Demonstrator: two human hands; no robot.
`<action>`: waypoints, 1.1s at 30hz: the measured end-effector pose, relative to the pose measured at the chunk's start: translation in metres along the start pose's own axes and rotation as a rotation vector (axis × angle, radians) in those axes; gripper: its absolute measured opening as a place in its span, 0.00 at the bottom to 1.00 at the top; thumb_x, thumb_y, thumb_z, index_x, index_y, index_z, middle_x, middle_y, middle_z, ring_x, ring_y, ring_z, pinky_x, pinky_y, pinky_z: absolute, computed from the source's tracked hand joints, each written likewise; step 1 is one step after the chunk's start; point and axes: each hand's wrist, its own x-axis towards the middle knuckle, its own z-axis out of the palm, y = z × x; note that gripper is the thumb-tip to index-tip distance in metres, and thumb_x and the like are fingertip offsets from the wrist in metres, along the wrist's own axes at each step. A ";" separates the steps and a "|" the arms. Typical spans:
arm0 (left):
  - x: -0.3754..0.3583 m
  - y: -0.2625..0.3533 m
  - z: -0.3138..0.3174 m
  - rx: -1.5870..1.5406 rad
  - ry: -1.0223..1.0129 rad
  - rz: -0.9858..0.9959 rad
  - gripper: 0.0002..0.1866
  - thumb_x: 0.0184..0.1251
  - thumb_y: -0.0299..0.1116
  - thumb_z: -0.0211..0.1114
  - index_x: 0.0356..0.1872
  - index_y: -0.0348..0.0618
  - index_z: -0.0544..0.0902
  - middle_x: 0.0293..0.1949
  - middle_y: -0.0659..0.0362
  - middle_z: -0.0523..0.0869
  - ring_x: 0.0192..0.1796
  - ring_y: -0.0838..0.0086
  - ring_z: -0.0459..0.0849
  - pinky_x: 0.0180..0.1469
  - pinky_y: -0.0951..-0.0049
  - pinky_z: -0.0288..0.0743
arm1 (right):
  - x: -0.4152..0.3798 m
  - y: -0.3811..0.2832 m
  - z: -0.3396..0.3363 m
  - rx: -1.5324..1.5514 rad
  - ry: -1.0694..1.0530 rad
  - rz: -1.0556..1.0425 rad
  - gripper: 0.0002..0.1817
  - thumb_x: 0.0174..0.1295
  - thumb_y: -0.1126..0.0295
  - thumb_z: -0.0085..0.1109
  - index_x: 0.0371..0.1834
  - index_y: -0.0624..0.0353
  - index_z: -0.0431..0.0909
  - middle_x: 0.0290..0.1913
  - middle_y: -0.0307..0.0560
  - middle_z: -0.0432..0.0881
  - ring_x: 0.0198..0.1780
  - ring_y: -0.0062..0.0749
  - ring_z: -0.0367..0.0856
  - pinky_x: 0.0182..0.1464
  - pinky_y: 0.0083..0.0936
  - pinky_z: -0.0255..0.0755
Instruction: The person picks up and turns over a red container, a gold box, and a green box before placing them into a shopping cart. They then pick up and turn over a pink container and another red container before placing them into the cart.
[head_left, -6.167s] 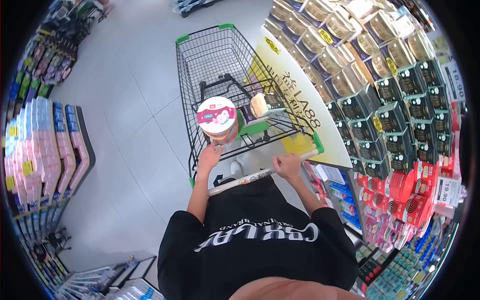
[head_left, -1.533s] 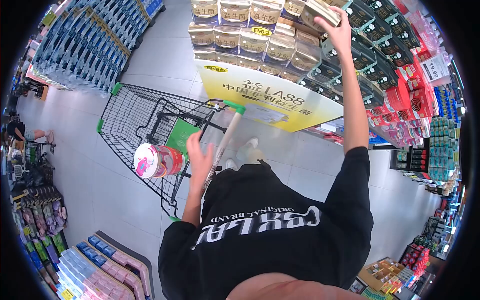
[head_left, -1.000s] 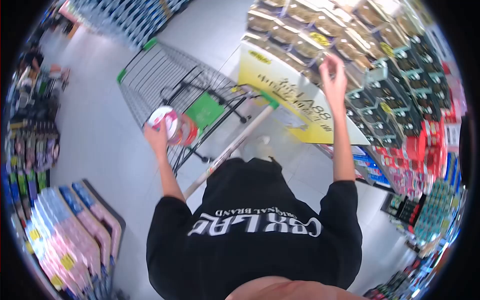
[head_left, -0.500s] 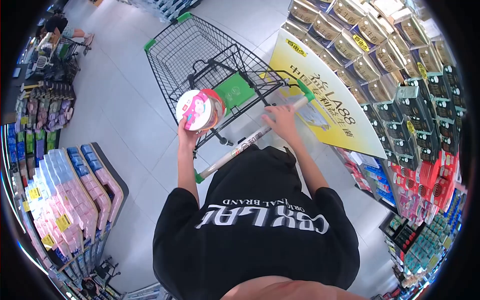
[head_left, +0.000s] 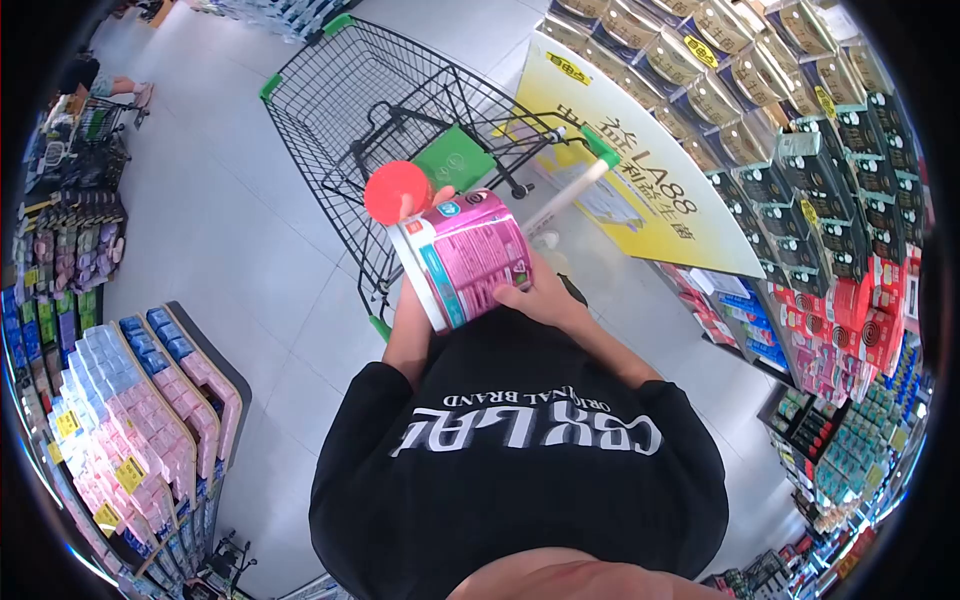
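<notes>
Tub point(head_left: 465, 260), pink and white, is held tilted above the near end of a shopping cart point(head_left: 345, 125), between the shopper's body and the cart's green panel point(head_left: 452, 163). Its white rim end points left and its printed side faces up. The left hand point(head_left: 425, 203) is closed around the tub, fingers curled over the far side, the palm hidden behind it. The right hand point(head_left: 545, 295) clasps the opposite end, thumb laid along the label, its other fingers largely out of sight. A round red lid point(head_left: 398, 192) shows just beyond the tub, near the left fingers. A yellow-and-white sign point(head_left: 640, 170) marked "LA88" curves beside the cart, fronting stacked gold packs point(head_left: 675, 60) and black packs point(head_left: 800, 200), with red packs point(head_left: 855, 310) below. Pink and blue packs point(head_left: 120, 410) fill shelves at left; a person point(head_left: 100, 80) appears at upper left.
</notes>
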 end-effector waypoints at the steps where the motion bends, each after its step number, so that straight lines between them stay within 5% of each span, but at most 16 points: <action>1: 0.000 -0.004 -0.005 -0.022 -0.033 -0.028 0.32 0.70 0.57 0.45 0.59 0.37 0.70 0.60 0.45 0.73 0.60 0.54 0.75 0.61 0.52 0.70 | -0.011 0.000 -0.005 -0.004 -0.001 -0.015 0.44 0.54 0.59 0.67 0.70 0.64 0.54 0.59 0.47 0.72 0.60 0.31 0.70 0.64 0.31 0.61; 5: -0.005 -0.023 -0.009 0.111 -0.007 -0.013 0.32 0.70 0.57 0.45 0.58 0.36 0.71 0.61 0.44 0.72 0.61 0.53 0.74 0.62 0.52 0.69 | -0.040 0.041 -0.030 0.259 0.147 0.024 0.46 0.54 0.49 0.66 0.69 0.65 0.56 0.61 0.49 0.71 0.62 0.32 0.69 0.66 0.32 0.59; 8: -0.002 -0.056 0.028 0.759 0.222 0.128 0.27 0.71 0.53 0.45 0.55 0.38 0.74 0.63 0.45 0.66 0.67 0.57 0.66 0.68 0.60 0.58 | -0.040 0.037 -0.031 0.742 0.451 0.153 0.40 0.61 0.42 0.54 0.67 0.63 0.61 0.60 0.53 0.73 0.61 0.38 0.73 0.65 0.35 0.63; 10: -0.002 -0.082 0.032 1.378 0.337 0.132 0.22 0.68 0.45 0.50 0.55 0.40 0.74 0.59 0.48 0.67 0.66 0.59 0.65 0.68 0.63 0.55 | -0.049 0.039 -0.044 1.131 0.195 0.125 0.34 0.67 0.44 0.44 0.64 0.62 0.65 0.56 0.54 0.77 0.55 0.40 0.78 0.60 0.35 0.70; 13: -0.003 -0.147 0.075 2.112 0.136 0.133 0.21 0.65 0.36 0.55 0.58 0.40 0.72 0.56 0.48 0.69 0.64 0.59 0.64 0.67 0.64 0.56 | -0.084 0.052 -0.063 1.432 0.015 0.080 0.32 0.69 0.45 0.38 0.62 0.62 0.68 0.54 0.54 0.79 0.53 0.40 0.80 0.58 0.35 0.73; 19: 0.002 -0.250 0.031 1.733 -0.204 -0.454 0.20 0.72 0.37 0.50 0.60 0.37 0.69 0.57 0.49 0.70 0.64 0.62 0.66 0.67 0.65 0.58 | -0.236 0.103 -0.073 1.374 0.587 -0.089 0.32 0.70 0.45 0.38 0.61 0.62 0.69 0.54 0.53 0.79 0.52 0.38 0.81 0.57 0.33 0.74; 22: -0.016 -0.330 0.000 1.259 0.036 -0.820 0.24 0.76 0.47 0.45 0.61 0.39 0.68 0.58 0.53 0.72 0.62 0.72 0.70 0.65 0.71 0.61 | -0.324 0.126 -0.071 1.227 0.914 -0.223 0.32 0.70 0.44 0.37 0.60 0.62 0.71 0.53 0.52 0.80 0.51 0.37 0.81 0.57 0.32 0.74; 28: -0.063 -0.477 -0.047 1.060 0.057 -1.375 0.27 0.76 0.51 0.42 0.62 0.39 0.67 0.58 0.54 0.74 0.61 0.70 0.72 0.64 0.70 0.65 | -0.480 0.157 -0.037 1.149 1.449 -0.311 0.33 0.70 0.42 0.35 0.58 0.61 0.73 0.54 0.50 0.80 0.54 0.34 0.79 0.58 0.31 0.73; 33: -0.093 -0.575 -0.033 1.181 -0.197 -1.644 0.31 0.75 0.55 0.41 0.65 0.40 0.65 0.58 0.55 0.75 0.61 0.71 0.73 0.63 0.69 0.66 | -0.542 0.166 -0.003 1.186 1.804 -0.478 0.33 0.69 0.41 0.34 0.58 0.58 0.72 0.53 0.50 0.79 0.54 0.36 0.79 0.55 0.34 0.75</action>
